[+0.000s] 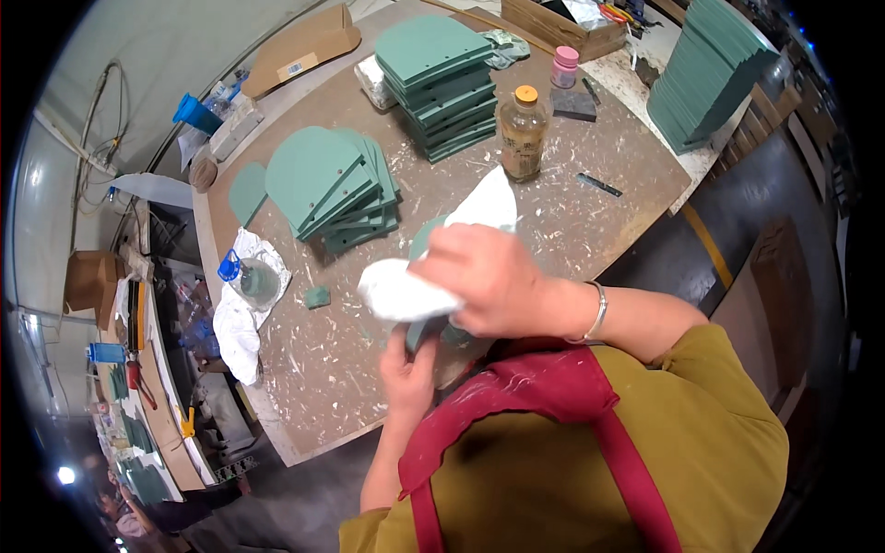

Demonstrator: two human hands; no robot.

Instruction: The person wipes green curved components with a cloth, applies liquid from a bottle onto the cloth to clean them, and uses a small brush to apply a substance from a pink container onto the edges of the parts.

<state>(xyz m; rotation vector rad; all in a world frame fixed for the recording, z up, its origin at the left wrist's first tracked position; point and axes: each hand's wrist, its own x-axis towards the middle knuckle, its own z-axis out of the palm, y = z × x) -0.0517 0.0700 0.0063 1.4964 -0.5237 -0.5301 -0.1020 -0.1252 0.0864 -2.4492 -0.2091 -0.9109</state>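
Note:
My right hand (489, 276), with a bangle at its wrist, is closed around a bunched white cloth (398, 291). Part of the cloth sticks up above the knuckles, and part hangs out to the left. Under the cloth is a green panel (426, 236), mostly hidden by the right hand. Below it, near my body, my left hand (408, 369) grips the panel's near edge between thumb and fingers. To the left, a small green block (317, 297) lies on the worktable (350, 387). Two stacks of green rounded panels (318, 184) (438, 83) stand beyond my hands.
A bottle with an orange cap (523, 138) stands beyond my right hand, near a pink jar (564, 66) and a dark block (572, 104). At left, a blue-capped bottle (253, 279) sits on a white rag (238, 336). A tall green stack (708, 78) stands far right.

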